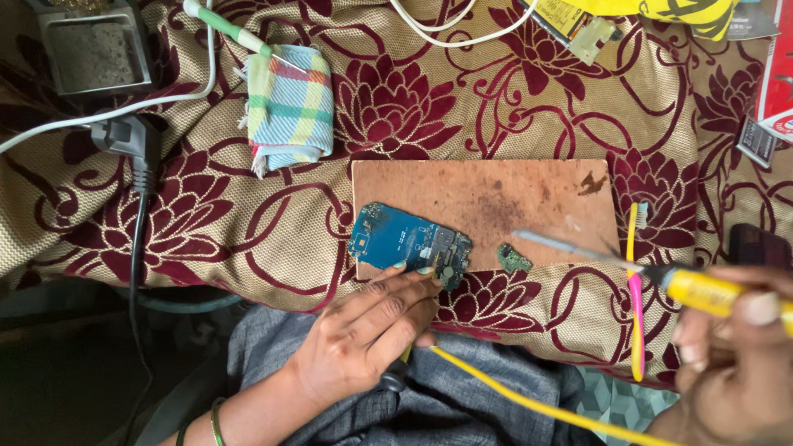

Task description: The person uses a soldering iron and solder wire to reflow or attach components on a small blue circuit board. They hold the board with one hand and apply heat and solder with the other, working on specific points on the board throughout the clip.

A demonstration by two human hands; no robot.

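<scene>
Presently your left hand (363, 330) pins the blue circuit board (409, 244) by fingertips at the lower left corner of the brown work board (496, 198). Your right hand (731, 347) is clamped on the yellow soldering iron (661, 277), its tip hovering over the work board's lower right, apart from the small green chip piece (514, 258). Judged so, soldering appears unfinished; no contact yet.
</scene>
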